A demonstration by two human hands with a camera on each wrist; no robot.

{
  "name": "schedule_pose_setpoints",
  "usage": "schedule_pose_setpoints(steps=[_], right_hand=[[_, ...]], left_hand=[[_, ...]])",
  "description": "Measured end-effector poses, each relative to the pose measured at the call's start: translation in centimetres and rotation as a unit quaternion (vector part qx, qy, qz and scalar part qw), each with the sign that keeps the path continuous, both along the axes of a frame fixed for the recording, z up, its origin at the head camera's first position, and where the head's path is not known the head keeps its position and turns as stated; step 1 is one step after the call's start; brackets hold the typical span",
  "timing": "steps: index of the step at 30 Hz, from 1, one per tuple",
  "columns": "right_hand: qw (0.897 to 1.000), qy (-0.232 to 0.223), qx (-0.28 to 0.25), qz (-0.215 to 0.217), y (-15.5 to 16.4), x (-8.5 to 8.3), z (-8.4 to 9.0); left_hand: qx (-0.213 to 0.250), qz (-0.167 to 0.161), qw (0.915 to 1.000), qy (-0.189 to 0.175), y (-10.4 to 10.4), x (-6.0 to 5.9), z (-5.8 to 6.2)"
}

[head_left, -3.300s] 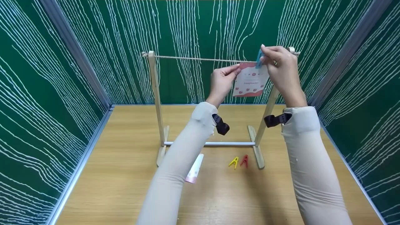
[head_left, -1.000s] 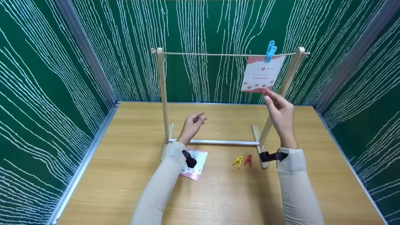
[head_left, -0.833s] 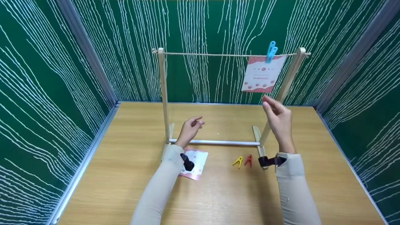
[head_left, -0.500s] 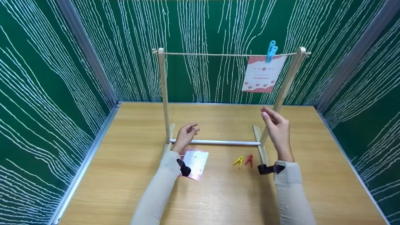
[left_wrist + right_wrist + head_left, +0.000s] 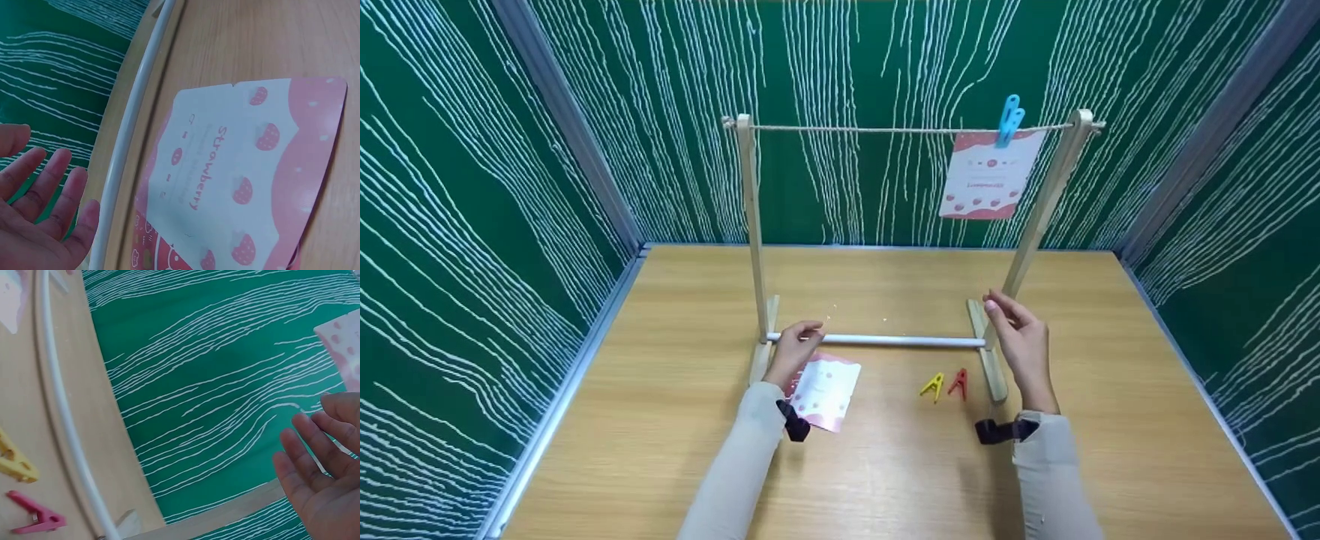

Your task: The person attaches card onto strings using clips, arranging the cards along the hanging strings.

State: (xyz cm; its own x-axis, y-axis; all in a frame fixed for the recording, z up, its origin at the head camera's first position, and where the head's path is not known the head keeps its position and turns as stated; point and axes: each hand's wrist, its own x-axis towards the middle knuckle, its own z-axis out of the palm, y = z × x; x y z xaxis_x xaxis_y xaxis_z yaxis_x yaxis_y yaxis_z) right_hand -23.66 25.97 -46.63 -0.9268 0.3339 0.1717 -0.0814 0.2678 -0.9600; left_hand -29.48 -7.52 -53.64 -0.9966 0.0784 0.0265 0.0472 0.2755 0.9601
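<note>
My left hand (image 5: 793, 352) hovers over the rack's white bar, its fingers relaxed and holding nothing. Just below it, a pink-and-white strawberry card (image 5: 225, 169) lies on the table, overlapping a red printed card (image 5: 147, 242). My right hand (image 5: 1022, 349) floats in front of the rack's right post, fingers loosely bent around nothing. Above it, another strawberry card (image 5: 990, 176) hangs from the string (image 5: 870, 130) under a blue clothespin (image 5: 1011, 121). A yellow clothespin (image 5: 933, 386) and a red clothespin (image 5: 959, 383) lie side by side on the table, left of the right hand.
The wooden rack has a left post (image 5: 751, 225), a right post (image 5: 1046, 202) and a white bar (image 5: 900, 341) low between them. Green walls (image 5: 825, 75) with white wavy lines enclose the table (image 5: 900, 480) at the back and sides.
Earlier, my right hand held the blue clothespin on the string and my left held the card's corner. Both let go, leaving the card hanging, and both hands have come down toward the table.
</note>
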Motion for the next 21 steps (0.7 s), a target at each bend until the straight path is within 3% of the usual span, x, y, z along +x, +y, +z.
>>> schedule_pose_setpoints(steps=[3, 6, 12, 17, 21], right_hand=[[1.000, -0.025, 0.002, -0.002, 0.1, 0.1, -0.8], [1.000, -0.031, 0.004, -0.005, 0.1, 0.2, -1.6], [0.999, -0.022, 0.018, -0.018, 0.0, 0.2, -3.4], [0.998, -0.041, 0.030, -0.021, -0.1, 0.3, -4.9], [0.998, -0.055, 0.031, -0.016, -0.2, 0.4, -6.2]], left_hand=[[0.006, 0.005, 0.9997, -0.025, -0.2, 0.2, -0.6], [0.019, 0.016, 0.9986, -0.047, -0.5, -0.2, -2.2], [0.006, 0.028, 0.9987, -0.042, -1.1, 0.1, -3.3], [-0.008, 0.049, 0.9973, -0.054, -1.3, 0.1, -3.9], [-0.015, 0.060, 0.9972, -0.043, -1.4, 0.1, -4.3]])
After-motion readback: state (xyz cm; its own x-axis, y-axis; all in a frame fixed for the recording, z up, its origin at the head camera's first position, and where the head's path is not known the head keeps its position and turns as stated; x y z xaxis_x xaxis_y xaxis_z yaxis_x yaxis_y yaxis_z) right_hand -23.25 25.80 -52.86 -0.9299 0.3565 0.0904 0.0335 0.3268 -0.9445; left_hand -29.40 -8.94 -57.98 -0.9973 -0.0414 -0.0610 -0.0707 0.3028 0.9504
